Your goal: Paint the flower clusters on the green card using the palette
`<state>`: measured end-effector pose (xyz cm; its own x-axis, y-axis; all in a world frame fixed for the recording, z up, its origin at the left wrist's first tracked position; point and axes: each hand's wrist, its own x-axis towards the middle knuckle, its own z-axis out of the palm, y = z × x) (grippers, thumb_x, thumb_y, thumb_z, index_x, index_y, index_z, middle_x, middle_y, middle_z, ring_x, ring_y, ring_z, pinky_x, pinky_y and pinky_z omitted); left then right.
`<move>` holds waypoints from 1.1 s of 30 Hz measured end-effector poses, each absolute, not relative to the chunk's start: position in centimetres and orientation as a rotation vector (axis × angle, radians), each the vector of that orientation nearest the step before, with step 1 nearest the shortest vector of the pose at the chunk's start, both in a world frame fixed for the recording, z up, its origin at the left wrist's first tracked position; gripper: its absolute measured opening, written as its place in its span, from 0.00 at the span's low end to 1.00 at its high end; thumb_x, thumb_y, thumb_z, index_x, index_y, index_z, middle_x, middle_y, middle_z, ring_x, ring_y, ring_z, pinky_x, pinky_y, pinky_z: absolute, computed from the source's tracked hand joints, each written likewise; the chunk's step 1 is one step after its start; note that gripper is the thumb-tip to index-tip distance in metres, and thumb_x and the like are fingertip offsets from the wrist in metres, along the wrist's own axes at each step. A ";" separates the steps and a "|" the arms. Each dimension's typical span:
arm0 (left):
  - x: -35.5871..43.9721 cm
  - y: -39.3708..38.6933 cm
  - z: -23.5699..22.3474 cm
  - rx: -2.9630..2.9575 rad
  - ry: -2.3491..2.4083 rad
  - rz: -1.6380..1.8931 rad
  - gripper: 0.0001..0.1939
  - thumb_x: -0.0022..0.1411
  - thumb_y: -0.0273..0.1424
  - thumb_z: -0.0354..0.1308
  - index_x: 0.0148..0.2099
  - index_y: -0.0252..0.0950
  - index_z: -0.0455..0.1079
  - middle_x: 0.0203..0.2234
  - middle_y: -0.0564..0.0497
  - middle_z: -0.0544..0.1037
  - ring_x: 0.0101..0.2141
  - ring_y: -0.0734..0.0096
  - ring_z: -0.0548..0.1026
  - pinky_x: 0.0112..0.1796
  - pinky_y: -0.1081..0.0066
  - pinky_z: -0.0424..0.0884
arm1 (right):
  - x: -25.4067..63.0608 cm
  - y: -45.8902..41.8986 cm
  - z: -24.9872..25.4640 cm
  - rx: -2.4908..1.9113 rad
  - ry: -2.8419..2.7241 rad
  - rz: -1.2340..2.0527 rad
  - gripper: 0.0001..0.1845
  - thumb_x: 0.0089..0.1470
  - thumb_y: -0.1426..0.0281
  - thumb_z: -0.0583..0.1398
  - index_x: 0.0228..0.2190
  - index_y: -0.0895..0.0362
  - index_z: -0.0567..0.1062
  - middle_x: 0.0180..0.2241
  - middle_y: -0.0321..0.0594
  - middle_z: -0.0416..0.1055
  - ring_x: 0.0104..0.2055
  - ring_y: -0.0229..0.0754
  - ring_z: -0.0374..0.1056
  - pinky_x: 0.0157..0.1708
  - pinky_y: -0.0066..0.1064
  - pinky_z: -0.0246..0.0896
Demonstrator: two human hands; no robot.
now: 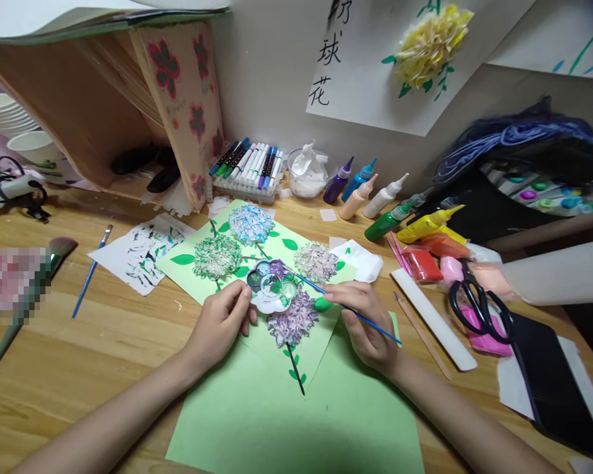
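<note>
Forearms [141,395] nearest the camera, in from both lower corners, lower green sheet [296,434] between them. Left hand [222,313] closed in a pinch on the left edge of the flower-shaped palette [265,305], which sits over the top of the purple flower [292,322]; can't tell if it's lifted or resting. Right hand [373,343] has the thin blue brush [312,286] in a pen grip, tip end over the palette's upper right, by the purple paint. Bristle contact not resolvable. Reads as loading or mixing paint. To do it well: keep the palette level so the wells don't run together, pinch firmly so brush pressure can't tip it, wipe the tip on the rim to shed excess. Better to shift the palette off the artwork, since a drip there would hit the petals. Smeared scrap paper [151,253] left of the artwork would suit a test stroke.
</note>
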<state>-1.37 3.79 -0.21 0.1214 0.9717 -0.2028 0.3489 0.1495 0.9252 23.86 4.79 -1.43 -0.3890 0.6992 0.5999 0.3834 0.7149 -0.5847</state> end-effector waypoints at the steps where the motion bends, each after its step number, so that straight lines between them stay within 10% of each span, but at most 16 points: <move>1: -1.4 3.8 -0.2 1.383 1.409 0.779 0.16 0.68 0.40 0.45 0.28 0.38 0.58 0.19 0.57 0.72 0.18 0.77 0.68 0.25 0.75 0.63 | 23.8 4.8 -1.5 -0.827 -2.037 0.427 0.17 0.59 0.76 0.52 0.48 0.52 0.69 0.44 0.41 0.77 0.48 0.45 0.70 0.44 0.39 0.64; 24: -1.5 3.7 0.0 1.442 1.417 0.734 0.16 0.68 0.39 0.45 0.27 0.39 0.58 0.19 0.56 0.73 0.19 0.75 0.68 0.26 0.74 0.64 | 23.9 4.7 -2.0 -0.856 -1.949 0.492 0.15 0.61 0.72 0.50 0.46 0.50 0.71 0.40 0.41 0.77 0.45 0.45 0.70 0.41 0.40 0.67; 33: -1.8 4.0 -0.4 1.453 1.445 0.730 0.17 0.68 0.39 0.45 0.27 0.39 0.60 0.18 0.57 0.72 0.19 0.74 0.68 0.26 0.73 0.63 | 25.5 6.4 -2.3 -1.046 -1.198 0.622 0.14 0.63 0.63 0.50 0.32 0.54 0.72 0.27 0.38 0.72 0.29 0.40 0.70 0.28 0.32 0.62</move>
<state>-1.84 3.95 -0.41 0.1310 0.9720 -0.1951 0.4198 0.1239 0.8991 25.54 6.37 -2.32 0.2899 0.8493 0.4412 0.1278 0.4225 -0.8973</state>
